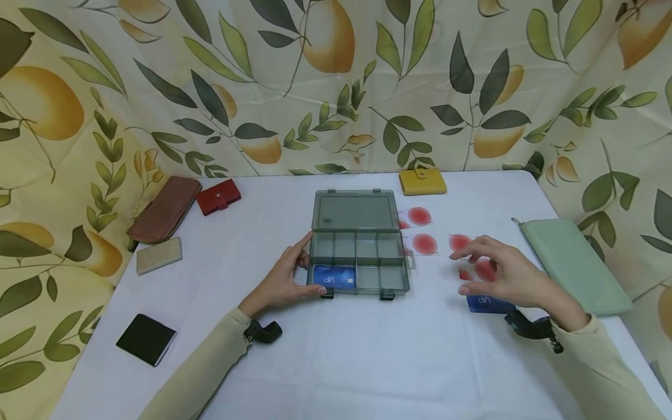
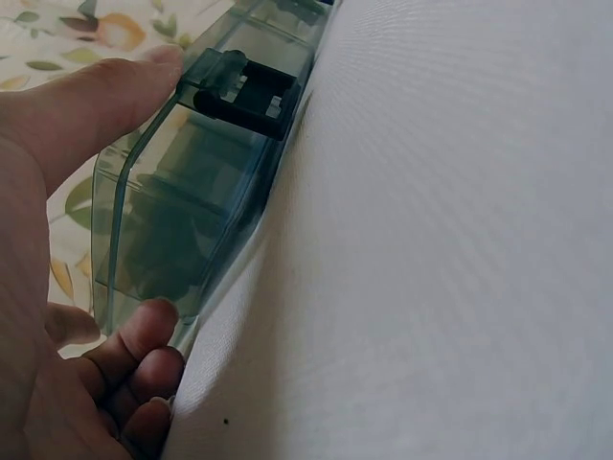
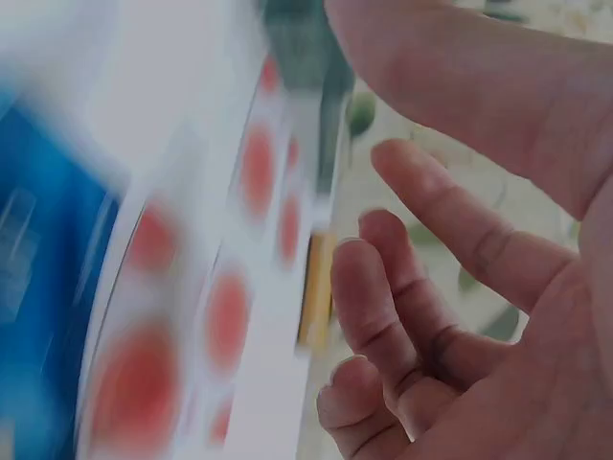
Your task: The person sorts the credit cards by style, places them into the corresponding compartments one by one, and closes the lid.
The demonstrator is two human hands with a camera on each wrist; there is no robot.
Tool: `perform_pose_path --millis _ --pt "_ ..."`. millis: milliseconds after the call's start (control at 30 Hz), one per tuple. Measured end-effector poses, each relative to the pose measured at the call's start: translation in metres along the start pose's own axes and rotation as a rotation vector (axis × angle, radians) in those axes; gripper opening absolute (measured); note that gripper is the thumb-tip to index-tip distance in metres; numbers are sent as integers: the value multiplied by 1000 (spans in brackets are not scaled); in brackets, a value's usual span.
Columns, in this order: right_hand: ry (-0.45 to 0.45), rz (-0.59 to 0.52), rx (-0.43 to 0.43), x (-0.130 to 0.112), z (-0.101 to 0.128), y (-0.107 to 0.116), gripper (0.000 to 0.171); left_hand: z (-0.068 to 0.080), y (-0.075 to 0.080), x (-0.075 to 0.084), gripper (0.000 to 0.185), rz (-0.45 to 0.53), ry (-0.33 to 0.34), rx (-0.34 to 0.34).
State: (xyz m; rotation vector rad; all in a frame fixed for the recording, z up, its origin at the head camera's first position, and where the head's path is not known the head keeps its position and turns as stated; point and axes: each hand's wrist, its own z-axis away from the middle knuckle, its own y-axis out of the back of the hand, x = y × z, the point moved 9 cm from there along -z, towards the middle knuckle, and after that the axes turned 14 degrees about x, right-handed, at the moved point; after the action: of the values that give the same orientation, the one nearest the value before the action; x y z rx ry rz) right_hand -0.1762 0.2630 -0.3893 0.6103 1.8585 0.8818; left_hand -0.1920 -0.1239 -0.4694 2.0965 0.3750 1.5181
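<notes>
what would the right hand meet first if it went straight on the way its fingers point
Probably the translucent grey-green plastic compartment box, at its right side. Flat white cards with red circles lie between, and the right hand looks raised above their level, though its exact height is unclear.

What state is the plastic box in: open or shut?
Open. The box has its lid folded back on the far side, leaving the compartments uncovered; a blue card shows inside.

White-covered table (image 1: 346, 361): compartment box (image 1: 356, 231), wallets (image 1: 423, 182), green pouch (image 1: 577, 265), cards (image 1: 425, 244).
</notes>
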Motion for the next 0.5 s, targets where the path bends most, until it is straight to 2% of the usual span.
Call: perform_pose_path --millis 167,333,500 --pt "-66 99 1 38 28 22 59 1 0 0 122 5 4 -2" --pt "-144 171 -42 66 50 25 63 1 1 -2 122 -2 26 -2" --pt "-126 228 -26 78 63 22 65 1 0 -2 121 -5 32 -5"
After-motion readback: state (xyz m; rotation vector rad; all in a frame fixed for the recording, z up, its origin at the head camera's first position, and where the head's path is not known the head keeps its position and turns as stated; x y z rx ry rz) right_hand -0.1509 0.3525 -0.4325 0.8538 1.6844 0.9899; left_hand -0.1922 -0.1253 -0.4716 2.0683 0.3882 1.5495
